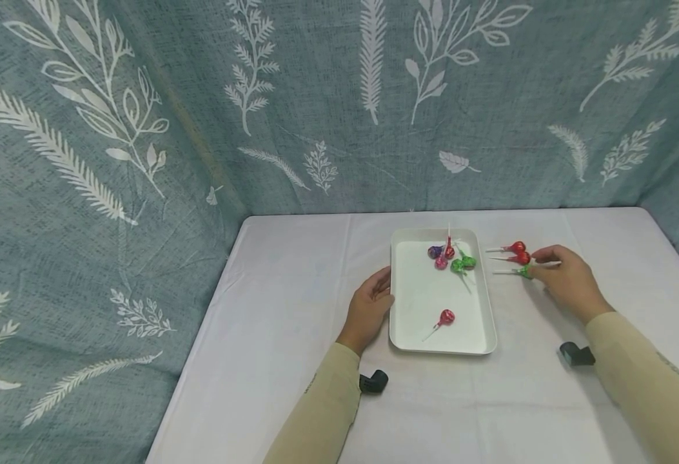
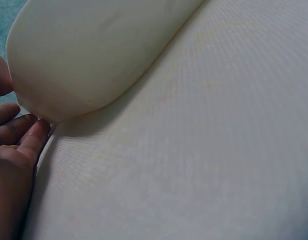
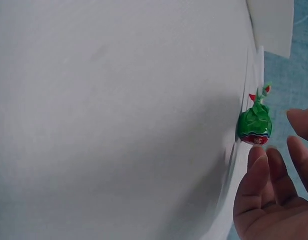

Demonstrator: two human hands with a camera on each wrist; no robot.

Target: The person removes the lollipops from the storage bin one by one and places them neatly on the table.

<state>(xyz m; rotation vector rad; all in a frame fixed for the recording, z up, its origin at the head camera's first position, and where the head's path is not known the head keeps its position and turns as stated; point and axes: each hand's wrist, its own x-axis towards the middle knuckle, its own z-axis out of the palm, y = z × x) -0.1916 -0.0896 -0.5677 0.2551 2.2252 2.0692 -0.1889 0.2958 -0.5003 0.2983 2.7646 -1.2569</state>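
On the table stands a shallow white tray [image 1: 426,348] with several wrapped lollipops in it. My left hand [image 1: 368,309] holds the tray's left edge; in the left wrist view its curled fingers [image 2: 39,129] touch the tray's lower side, the thumb higher at the rim. Right of the tray lie two red lollipops [image 1: 518,247] and a green lollipop [image 1: 526,271], sticks pointing left toward it. My right hand [image 1: 568,280] is at their candy ends, fingers loosely bent and apart. In the right wrist view, its fingertips are right at the green wrapper [image 3: 255,125].
Purple, pink, red and green lollipops [image 1: 468,262] cluster at the tray's far end; a single red lollipop [image 1: 446,317] lies nearer. White cloth [image 1: 293,283] covers the table. A leaf-patterned teal curtain [image 1: 327,103] hangs behind and to the left.
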